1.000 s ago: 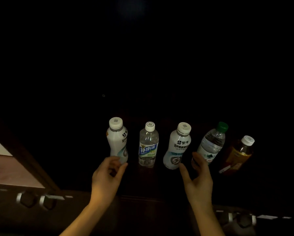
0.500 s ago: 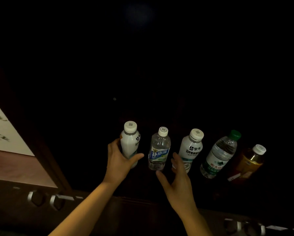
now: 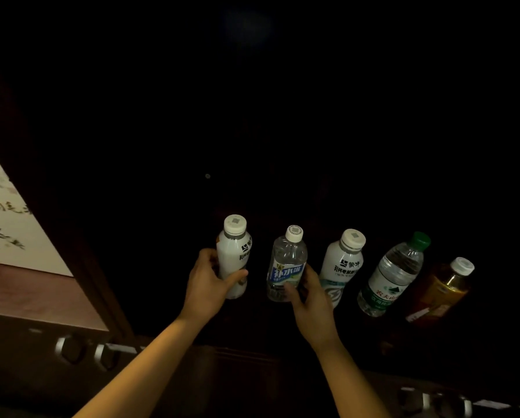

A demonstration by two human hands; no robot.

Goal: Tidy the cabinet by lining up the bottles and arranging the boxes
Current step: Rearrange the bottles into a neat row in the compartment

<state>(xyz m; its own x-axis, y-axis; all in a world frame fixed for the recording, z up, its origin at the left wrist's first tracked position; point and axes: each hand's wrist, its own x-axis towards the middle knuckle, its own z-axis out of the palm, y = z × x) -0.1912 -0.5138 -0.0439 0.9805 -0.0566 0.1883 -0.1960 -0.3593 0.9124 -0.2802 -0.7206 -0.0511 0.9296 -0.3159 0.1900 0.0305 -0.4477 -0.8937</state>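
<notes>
Several bottles stand in a row inside a dark cabinet. My left hand [image 3: 208, 285] is wrapped around the leftmost white milk bottle [image 3: 234, 251]. My right hand [image 3: 311, 300] grips the clear water bottle with a blue label [image 3: 287, 263]. To the right stand a second white milk bottle [image 3: 341, 263], a clear bottle with a green cap [image 3: 392, 273] and an amber tea bottle with a white cap [image 3: 442, 289]. No boxes show in the dark.
The cabinet interior is almost black. A dark wooden post [image 3: 87, 267] frames the left side, with a pale painted panel [image 3: 8, 224] beyond it. Metal handles [image 3: 87, 352] sit on the cabinet front at lower left, and more metal handles [image 3: 433, 402] at lower right.
My left hand has closed on the left milk bottle. My right hand moved left from near the second milk bottle and closed on the blue-label water bottle.
</notes>
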